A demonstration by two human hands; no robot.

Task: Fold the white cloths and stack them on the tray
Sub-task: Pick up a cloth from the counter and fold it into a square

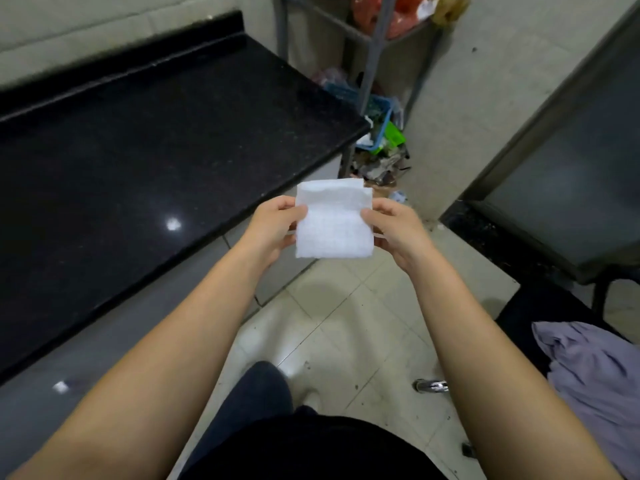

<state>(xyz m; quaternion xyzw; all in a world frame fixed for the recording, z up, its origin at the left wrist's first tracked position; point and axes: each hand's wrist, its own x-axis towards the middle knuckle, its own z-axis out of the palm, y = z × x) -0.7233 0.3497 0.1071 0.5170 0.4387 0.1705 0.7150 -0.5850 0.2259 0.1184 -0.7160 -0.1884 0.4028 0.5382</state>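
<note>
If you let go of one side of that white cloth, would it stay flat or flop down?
The white cloth would probably flop: it is thin, folded fabric, pinched at both side edges by the left hand and right hand. It looks light and not slippery, given its woven grid texture.

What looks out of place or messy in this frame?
The cloth is held in mid-air by both hands, left and right, with no tray in view. Clutter is strewn on the floor under the rack.
</note>
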